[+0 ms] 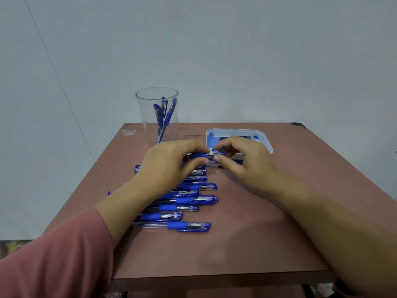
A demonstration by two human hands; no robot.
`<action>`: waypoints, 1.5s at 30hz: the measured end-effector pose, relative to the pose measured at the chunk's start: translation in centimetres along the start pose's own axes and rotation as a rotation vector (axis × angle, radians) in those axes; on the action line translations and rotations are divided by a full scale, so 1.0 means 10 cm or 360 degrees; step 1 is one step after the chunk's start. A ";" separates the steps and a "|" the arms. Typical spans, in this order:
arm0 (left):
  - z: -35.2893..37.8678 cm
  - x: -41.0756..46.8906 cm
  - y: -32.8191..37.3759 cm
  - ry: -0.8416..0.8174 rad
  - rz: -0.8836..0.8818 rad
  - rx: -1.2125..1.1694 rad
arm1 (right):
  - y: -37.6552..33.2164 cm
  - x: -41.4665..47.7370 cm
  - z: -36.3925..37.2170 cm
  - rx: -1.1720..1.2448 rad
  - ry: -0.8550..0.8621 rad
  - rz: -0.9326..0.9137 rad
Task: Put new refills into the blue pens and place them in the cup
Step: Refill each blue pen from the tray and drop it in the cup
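At the centre of the frame the left hand (171, 162) and the right hand (242, 160) meet over one blue pen (198, 155) held level just above the table. The left hand's fingers and thumb curl round its blue rubber grip, and the right hand pinches the end that sticks out toward it between thumb and forefinger, its other fingers loosely bent. Whether that end is the tip, a cap or a refill cannot be told. Just below the hands, running down toward the lower middle of the frame, a row of pens (187, 201) lies side by side on the table, each with a clear barrel, a blue grip and a blue cap pointing right; the left forearm crosses over their left ends. One barrel near the middle of the row bears white print, too blurred to read with certainty. Right behind the right hand, a white tray (266, 140) with blue smears holds dark blue refills (227, 137), mostly hidden by the fingers. Above the left hand, at the table's far edge, stands a clear cup (156, 93), upright, with a few capped pens (165, 117) leaning inside it. All of this rests on a reddish-brown table (236, 244) against a pale grey wall. A pink sleeve (53, 254) covers the left arm at the lower left.
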State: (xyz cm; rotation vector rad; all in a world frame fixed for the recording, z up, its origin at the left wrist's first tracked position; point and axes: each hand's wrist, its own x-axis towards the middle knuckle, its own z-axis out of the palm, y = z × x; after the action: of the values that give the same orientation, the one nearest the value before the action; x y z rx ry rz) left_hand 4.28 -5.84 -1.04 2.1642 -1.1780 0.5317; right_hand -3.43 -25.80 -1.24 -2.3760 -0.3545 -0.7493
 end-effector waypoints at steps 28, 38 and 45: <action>-0.17 -0.09 -0.19 -0.0246 0.0064 -0.0020 | 0.19 0.00 -0.34 -0.0304 -0.0793 0.0235; -0.14 -0.10 -0.17 -0.0220 0.0101 -0.0078 | 0.01 0.02 -0.07 -0.0073 -0.0268 0.0075; -0.11 -0.10 -0.18 -0.0174 0.0212 0.0014 | -0.09 0.04 0.09 0.0053 -0.0258 0.0118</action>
State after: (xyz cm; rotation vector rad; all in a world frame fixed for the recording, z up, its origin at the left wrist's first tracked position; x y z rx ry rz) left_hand 5.18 -3.72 -1.39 2.1562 -1.3888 0.4805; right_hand -3.10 -24.45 -1.16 -2.4108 -0.3407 -0.5146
